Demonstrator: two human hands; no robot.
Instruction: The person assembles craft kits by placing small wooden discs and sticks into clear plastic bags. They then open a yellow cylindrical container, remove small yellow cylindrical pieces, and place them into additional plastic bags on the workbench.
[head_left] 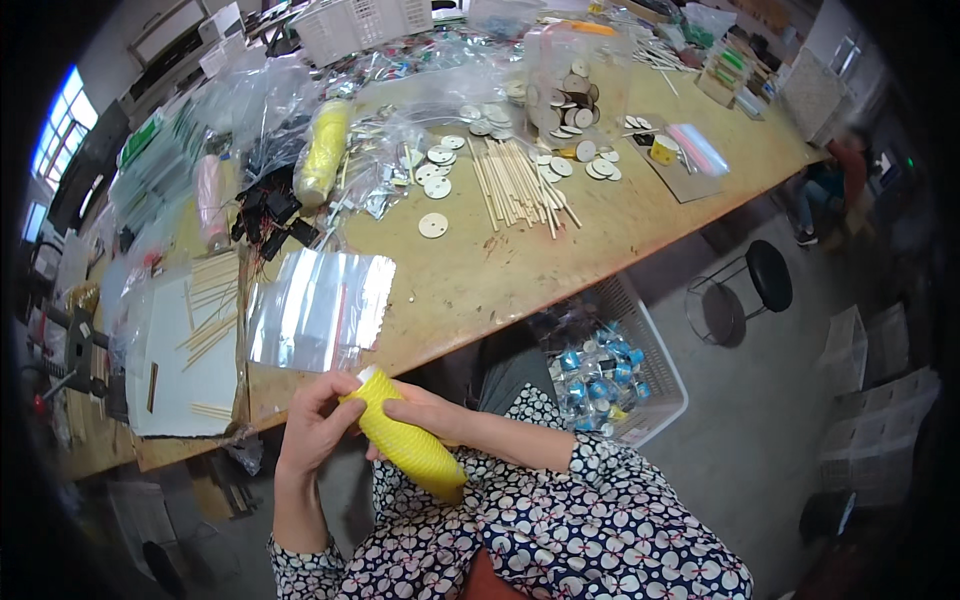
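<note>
In front of my body, above my lap and just off the table's near edge, I hold a long yellow cylinder [415, 450] with a ribbed, scaly surface. It is tilted, its whitish end up by my fingers and its other end down toward my shirt. My left hand [322, 418] grips it near the upper end, thumb and fingers pinching there. Across its side lies the thumb of my right hand [418, 408], the other fingers being mostly hidden behind. A clear zip bag [310, 310] lies flat on the table just beyond my hands.
On the table [455, 300] lie wooden sticks [515, 185], pale round discs [433, 225], another yellow roll [325, 150], black parts [270, 215] and a clear tub [575, 90] of discs. A white crate [655, 385] holds blue-capped items below the edge. A stool [768, 275] stands right.
</note>
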